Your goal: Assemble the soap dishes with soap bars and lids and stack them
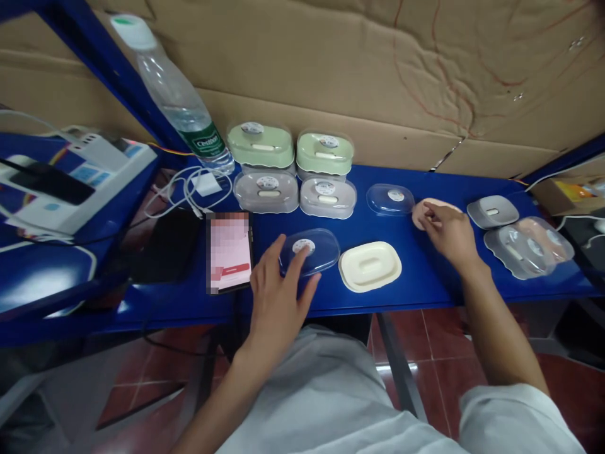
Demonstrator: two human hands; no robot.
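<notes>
On the flat, shiny blue worktop (432, 277), 2 pale green oval plastic boxes (261, 151) and 2 grey oval plastic boxes (267, 195) sit at the back, insides hidden. In front, the left hand's (281, 290) grip is spread wide over a clear oval plastic lid (321, 252); the right hand (449, 233) bunches at a peach oval plastic piece (418, 216), maybe pinching, I can't tell. This looks like a grabbing step; lifting calls for fingers under edges.

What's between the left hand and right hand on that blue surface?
Head view: the cream oval piece lies between the left hand and right hand, along with part of the near clear cover; the far clear cover sits farther back.
</notes>
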